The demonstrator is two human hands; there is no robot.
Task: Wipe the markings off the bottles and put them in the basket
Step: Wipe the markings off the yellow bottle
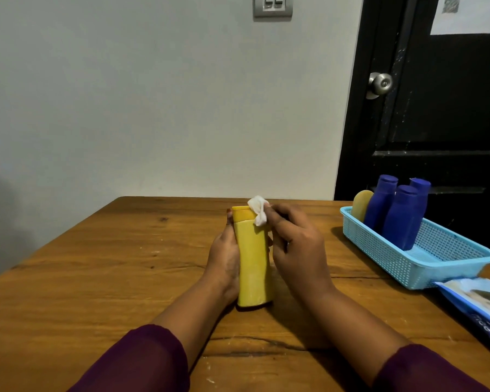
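Pale grey wall (125, 94) across the far side. Wooden table (82, 278) with dark grain lines, filling the near half of the scene. Black door (441, 114) at far right. Light blue mesh basket (393, 258) on the table's right side, holding three blue bottles (402, 216) leaning together and a second yellow container (361, 206) at its far end. Blue wipes pack (475, 301) just near of the basket, at the right edge.

At table centre, yellow bottle (253, 264), base near, cap far. Left hand (224, 256) curled round its left side, gripping it. Right hand (297, 244) with fingers bent, pinching a crumpled white wipe (258, 212) against the cap's right edge.

Sheet of paper (470, 12) at the door's top. Grey light switch (272, 5) high on the wall. Round metal knob (379, 84) on the door.
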